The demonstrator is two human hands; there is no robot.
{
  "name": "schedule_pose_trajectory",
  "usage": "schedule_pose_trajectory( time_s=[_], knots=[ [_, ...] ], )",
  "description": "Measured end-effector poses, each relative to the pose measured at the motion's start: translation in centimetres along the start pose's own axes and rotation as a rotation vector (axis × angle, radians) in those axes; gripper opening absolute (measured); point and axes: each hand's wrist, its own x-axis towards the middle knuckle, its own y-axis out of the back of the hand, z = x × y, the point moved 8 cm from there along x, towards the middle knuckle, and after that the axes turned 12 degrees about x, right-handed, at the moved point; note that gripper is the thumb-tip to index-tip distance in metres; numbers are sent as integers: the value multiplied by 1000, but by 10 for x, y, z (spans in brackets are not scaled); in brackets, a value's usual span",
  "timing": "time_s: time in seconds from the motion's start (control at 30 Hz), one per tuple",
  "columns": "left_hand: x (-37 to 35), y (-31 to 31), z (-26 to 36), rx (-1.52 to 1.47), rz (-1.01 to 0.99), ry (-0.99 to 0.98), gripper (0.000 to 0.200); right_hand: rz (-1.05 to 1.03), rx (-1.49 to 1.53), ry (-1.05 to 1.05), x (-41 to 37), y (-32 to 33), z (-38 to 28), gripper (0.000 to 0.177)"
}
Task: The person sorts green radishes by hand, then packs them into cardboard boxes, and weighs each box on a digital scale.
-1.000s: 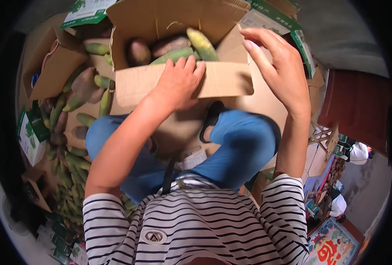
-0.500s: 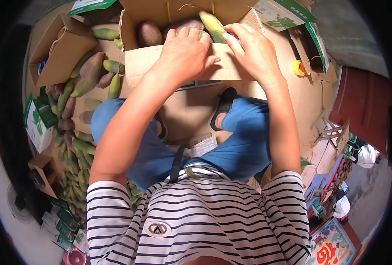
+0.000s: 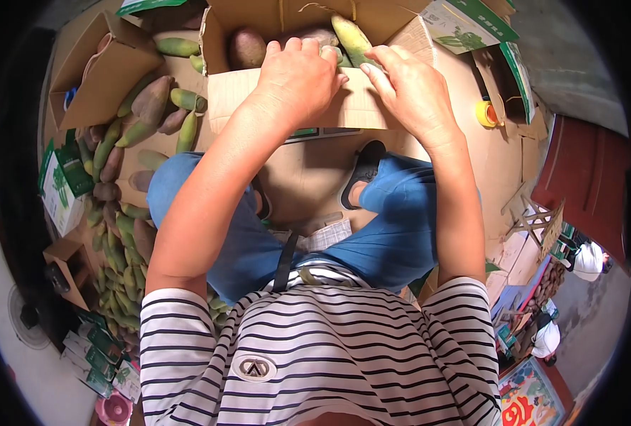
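Two hands [image 3: 297,77] at one carton [image 3: 231,96], two shoes [image 3: 370,157]

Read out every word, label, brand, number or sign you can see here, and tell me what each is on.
Nothing reads clearly enough to quote.
Green-and-white flap, top right: small characters, too blurred to read.
Green-and-white box, left: any print is too small.
Poster, bottom right: large red marks, cut off, unreadable.
Badge on the striped shirt: a caret-like mark, no readable word.
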Motion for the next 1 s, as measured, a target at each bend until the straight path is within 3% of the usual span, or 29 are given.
schedule_pose_trajectory(
  time_s=[0.37, 0.47, 0.53, 0.6, 0.73, 0.77, 0.87, 0.9, 1.0],
  knots=[
    [-1, -4, 4, 12, 36, -37, 50, 8, -33, 8, -2, 0, 1, 23],
    [-7, 0, 13, 19, 18, -85, 64, 0, -24, -4, -1, -1, -1, 23],
    [-10, -3, 25, 39, 5, -139, 90, 43, -18, 17, 0, 1, -1, 21],
    [-15, -8, 39, 52, 78, -200, 95, 59, -22, 41, 1, -2, 0, 21],
    [-16, -12, 51, 176, 115, -226, 80, 97, 23, 62, 5, -2, -7, 22],
    [-14, -13, 52, 186, 143, -220, 65, 132, 35, 101, 5, -2, -9, 22],
    [-13, -18, 52, 129, 11, -254, 58, 135, 37, 107, 6, -4, -12, 22],
    [-14, -13, 48, 90, 110, -242, 43, 125, 33, 103, 6, -5, -12, 23],
    [-8, 1, 25, -122, 56, -189, 33, 168, 27, 64, 7, 1, -6, 25]
  ],
)
